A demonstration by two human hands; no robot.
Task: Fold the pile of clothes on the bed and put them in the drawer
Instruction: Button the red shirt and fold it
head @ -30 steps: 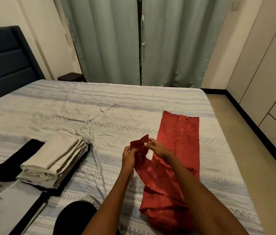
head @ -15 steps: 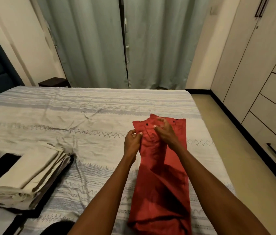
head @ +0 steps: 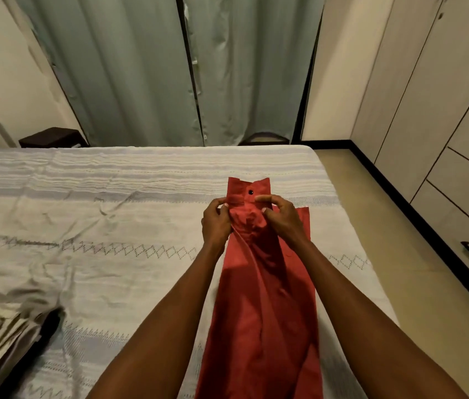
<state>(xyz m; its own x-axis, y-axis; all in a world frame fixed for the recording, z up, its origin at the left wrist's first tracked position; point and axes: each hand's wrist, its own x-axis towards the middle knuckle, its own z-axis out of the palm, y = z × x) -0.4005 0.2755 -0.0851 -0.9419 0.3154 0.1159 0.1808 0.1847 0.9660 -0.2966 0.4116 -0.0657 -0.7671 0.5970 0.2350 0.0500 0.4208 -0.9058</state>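
Red trousers (head: 265, 298) lie lengthwise on the right side of the bed (head: 112, 220), waistband with a dark button at the far end. My left hand (head: 216, 223) pinches the cloth at the left of the waistband. My right hand (head: 281, 218) pinches it at the right, thumb and fingers curled round a fold. Between the hands the fabric is bunched and lifted slightly. A stack of folded beige clothes (head: 0, 329) lies at the near left of the bed, partly cut off by the frame edge.
A wardrobe with drawers (head: 463, 214) and dark handles lines the right wall, across a strip of floor (head: 377, 226). Grey-green curtains (head: 170, 70) hang beyond the bed. A dark bedside table (head: 52, 138) stands at the far left.
Both hands have carried the held end of the red trousers away from me, up to the waistband. My view has swung right and forward, so the folded stack slid to the left edge.
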